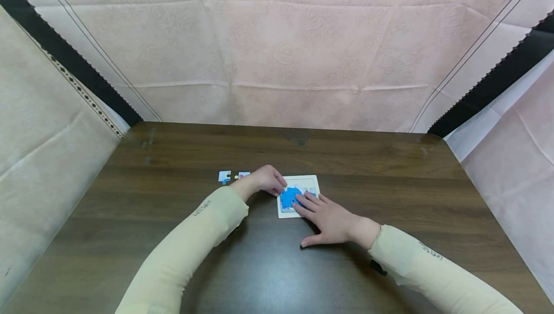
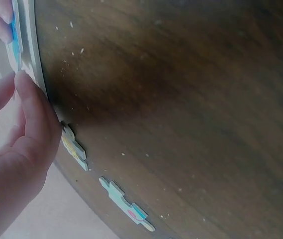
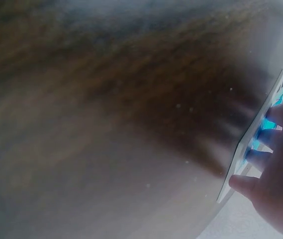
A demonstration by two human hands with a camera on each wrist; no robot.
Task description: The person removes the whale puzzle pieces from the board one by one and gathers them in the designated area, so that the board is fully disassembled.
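Observation:
A small jigsaw puzzle board [image 1: 301, 178] with a white border and a blue picture [image 1: 288, 199] lies on the table, partly covered by both hands. At its left side, my left hand [image 1: 270, 180] pinches a thin puzzle piece between thumb and fingertip; in the left wrist view the hand [image 2: 19, 149] hides most of that piece. My right hand [image 1: 331, 220] rests its spread, fairly straight fingers on the board's right part. In the right wrist view, those fingers touch the board [image 3: 235, 159], seen edge-on.
Two loose puzzle pieces, one pale blue [image 1: 223, 175] and one partly behind the left wrist [image 1: 244, 174], lie left of the board. Beneath everything is a brown wooden table [image 1: 173, 160]. Pale patterned cloth [image 1: 281, 54] hangs behind it and at both sides.

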